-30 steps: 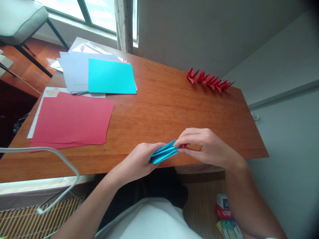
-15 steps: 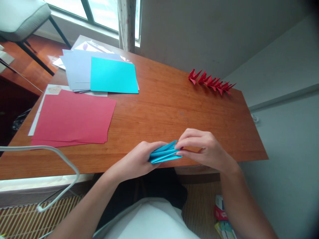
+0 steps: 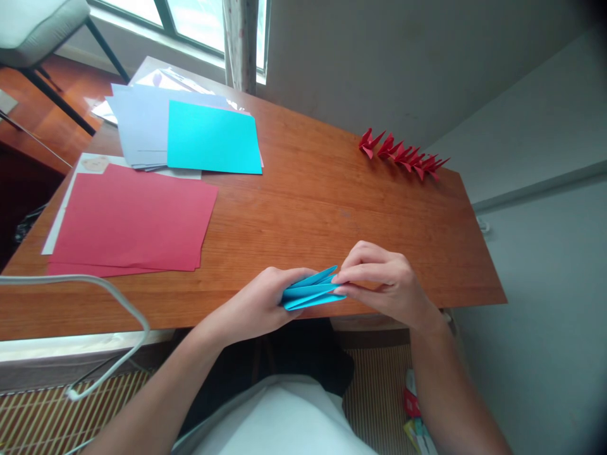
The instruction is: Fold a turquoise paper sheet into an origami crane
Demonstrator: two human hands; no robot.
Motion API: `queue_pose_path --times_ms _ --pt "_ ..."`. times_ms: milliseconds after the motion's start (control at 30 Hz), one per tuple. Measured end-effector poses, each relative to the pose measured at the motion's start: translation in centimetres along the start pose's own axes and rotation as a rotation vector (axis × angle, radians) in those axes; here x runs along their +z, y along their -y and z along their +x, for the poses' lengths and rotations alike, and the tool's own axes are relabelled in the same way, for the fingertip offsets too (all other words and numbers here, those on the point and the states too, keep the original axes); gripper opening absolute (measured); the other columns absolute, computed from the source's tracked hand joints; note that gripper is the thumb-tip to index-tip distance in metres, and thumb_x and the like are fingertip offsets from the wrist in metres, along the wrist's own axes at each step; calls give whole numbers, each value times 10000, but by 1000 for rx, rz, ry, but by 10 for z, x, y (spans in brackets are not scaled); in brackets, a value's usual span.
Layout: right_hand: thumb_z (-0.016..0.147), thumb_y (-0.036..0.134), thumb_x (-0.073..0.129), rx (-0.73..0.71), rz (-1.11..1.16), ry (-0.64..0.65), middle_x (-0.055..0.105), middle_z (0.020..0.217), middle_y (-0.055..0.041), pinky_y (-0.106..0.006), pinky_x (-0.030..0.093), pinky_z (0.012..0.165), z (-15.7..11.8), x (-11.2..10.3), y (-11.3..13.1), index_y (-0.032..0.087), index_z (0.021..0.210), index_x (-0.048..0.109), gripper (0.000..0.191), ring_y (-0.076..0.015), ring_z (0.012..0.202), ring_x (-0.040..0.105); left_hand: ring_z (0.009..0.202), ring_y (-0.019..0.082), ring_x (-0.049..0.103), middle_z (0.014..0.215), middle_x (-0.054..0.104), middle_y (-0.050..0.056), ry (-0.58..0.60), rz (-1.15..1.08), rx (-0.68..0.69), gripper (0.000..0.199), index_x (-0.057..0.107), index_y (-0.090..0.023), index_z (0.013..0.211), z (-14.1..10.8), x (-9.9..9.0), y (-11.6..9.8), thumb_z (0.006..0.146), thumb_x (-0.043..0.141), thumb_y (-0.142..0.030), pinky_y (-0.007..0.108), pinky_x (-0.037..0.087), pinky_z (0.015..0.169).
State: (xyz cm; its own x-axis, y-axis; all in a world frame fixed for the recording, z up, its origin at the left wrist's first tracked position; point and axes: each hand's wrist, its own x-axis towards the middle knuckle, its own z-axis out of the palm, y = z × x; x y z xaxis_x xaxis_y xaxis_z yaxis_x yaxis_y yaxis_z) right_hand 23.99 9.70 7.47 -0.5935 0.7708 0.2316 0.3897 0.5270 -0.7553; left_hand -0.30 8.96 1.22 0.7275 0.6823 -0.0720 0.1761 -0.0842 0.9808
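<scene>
A piece of blue paper (image 3: 313, 292), folded into several layers, is held between my two hands at the front edge of the wooden table (image 3: 303, 221). My left hand (image 3: 265, 300) grips its left end, thumb along the top and the other fingers mostly hidden beneath. The fingertips of my right hand (image 3: 374, 275) pinch the layers at the right end. Toward the left lie red sheets (image 3: 133, 218), and behind them a flat blue sheet (image 3: 213, 138) rests on pale papers (image 3: 142, 126).
Several folded red paper figures (image 3: 401, 155) stand in a row at the back right. A white cable or tube (image 3: 111, 291) curves over the table's front left edge. A chair (image 3: 42, 31) is at the far left, and a wall borders the table's back.
The view has shifted slightly, so the table and left-hand papers appear a little further left and higher. Both hands keep hold of the folded blue paper, with little visible movement.
</scene>
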Motion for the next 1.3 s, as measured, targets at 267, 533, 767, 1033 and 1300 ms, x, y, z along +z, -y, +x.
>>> queue_pose_path --times_ms 267,533,767,1033,1300 --pt "875 157 757 10 -8 12 715 854 -66 -319 534 696 1 -1 2 182 937 769 68 -164 795 611 676 97 527 817 643 -53 -1 -4 -20 190 648 -197 1068 1 1 -2 887 596 -175 225 371 639" --pt "874 162 757 45 -4 11 707 845 -56 -312 532 698 3 0 4 189 929 766 62 -162 792 611 687 99 537 831 660 -49 -9 -11 -22 243 645 -203 1072 1 1 -2 855 590 -108 216 378 654" --pt "873 195 763 149 41 42 701 831 -48 -306 527 705 4 0 6 185 896 763 24 -157 785 618 719 113 591 895 710 -28 -13 0 -18 252 663 -207 1123 1 1 -1 882 601 -167 217 396 665" --pt "877 213 753 186 68 58 708 808 -31 -304 522 694 4 -1 7 214 868 752 9 -162 769 621 756 134 633 938 732 -4 -10 1 -27 304 657 -206 1186 0 2 0 891 590 -173 227 409 683" --pt "881 200 741 224 45 30 719 780 -24 -300 515 693 7 0 9 212 832 745 50 -160 753 624 704 118 576 852 697 -30 -25 5 -26 309 670 -210 1126 1 1 0 847 592 -100 212 404 672"
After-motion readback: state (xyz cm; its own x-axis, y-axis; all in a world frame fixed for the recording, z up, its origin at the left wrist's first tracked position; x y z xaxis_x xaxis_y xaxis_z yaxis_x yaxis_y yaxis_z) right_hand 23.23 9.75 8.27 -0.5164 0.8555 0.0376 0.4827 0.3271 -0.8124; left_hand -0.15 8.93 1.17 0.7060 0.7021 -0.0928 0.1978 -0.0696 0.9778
